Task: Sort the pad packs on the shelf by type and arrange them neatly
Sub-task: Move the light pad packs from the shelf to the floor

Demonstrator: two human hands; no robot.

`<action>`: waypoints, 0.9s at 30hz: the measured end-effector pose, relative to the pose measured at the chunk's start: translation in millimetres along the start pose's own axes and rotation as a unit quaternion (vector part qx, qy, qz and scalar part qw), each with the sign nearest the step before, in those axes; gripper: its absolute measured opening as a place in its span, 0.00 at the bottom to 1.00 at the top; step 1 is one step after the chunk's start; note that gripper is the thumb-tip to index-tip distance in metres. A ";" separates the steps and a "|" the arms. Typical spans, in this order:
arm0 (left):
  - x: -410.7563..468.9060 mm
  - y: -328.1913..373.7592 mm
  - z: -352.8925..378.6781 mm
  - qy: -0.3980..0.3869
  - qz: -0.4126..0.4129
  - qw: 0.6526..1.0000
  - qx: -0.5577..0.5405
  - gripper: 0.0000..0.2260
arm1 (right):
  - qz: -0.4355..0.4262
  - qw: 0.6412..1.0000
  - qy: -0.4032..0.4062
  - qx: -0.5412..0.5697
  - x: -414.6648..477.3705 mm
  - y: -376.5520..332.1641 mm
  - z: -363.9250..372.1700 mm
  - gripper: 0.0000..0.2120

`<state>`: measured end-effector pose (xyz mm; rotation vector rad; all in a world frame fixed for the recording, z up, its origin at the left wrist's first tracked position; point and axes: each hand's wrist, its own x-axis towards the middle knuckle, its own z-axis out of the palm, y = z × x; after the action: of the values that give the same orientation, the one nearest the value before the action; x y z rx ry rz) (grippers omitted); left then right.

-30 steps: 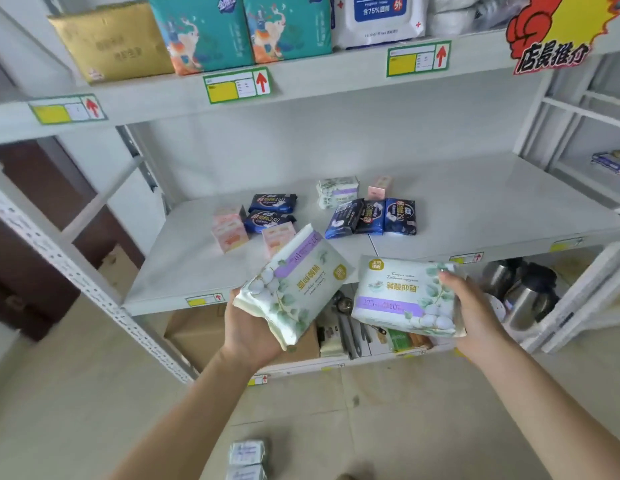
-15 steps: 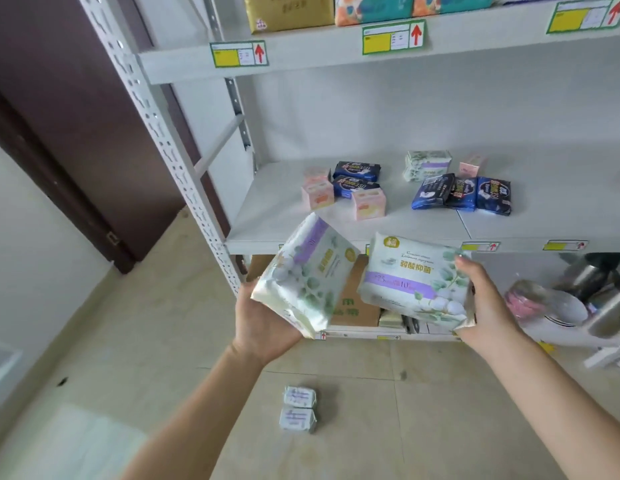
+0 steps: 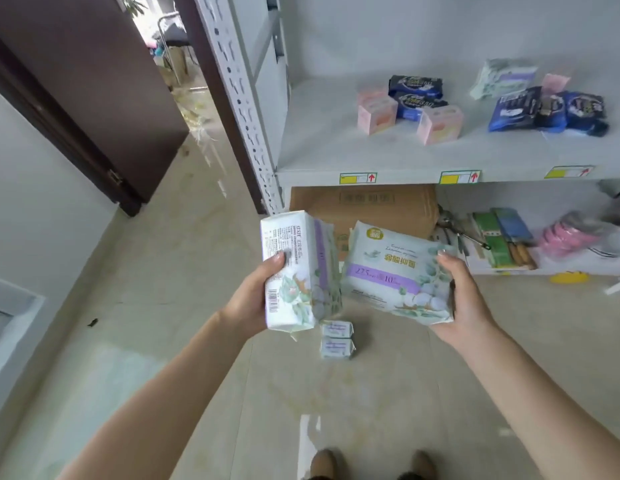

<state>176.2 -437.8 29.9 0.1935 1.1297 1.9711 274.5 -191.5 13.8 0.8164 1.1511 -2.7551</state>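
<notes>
Gathering seems the step in hand; the shelf (image 3: 336,157) stands above and beyond both hands, mixed packs (image 3: 440,124) loose on it; the left hand (image 3: 256,299) grips one floral pack (image 3: 294,271) on end, the right hand (image 3: 466,299) clasps a twin pack (image 3: 391,271) face up, beside it; next both likely need lifting onto the shelf together; two small packs (image 3: 337,339) lie on the floor (image 3: 197,306) below the hands.

hands: your left hand (image 3: 253,299) holds the left pack (image 3: 294,271) just beside the right pack (image 3: 391,271) in your right hand (image 3: 464,303) | floor: two small packs (image 3: 337,339) lie below them, one behind the other | shelf (image 3: 336,154): before you, above the hands; on it the left group of packs (image 3: 414,105) is apart from the right group of packs (image 3: 547,110) | under shelf: cardboard box (image 3: 364,206)
</notes>
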 end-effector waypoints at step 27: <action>91.1 -327.6 -296.1 0.166 0.052 0.977 -0.126 0.28 | 0.178 0.944 0.094 -0.261 258.0 329.9 -265.3 0.16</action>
<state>162.9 -481.5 -418.7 -0.2226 1.0768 2.2773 250.7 -211.1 -481.0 1.0887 1.4937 -1.9827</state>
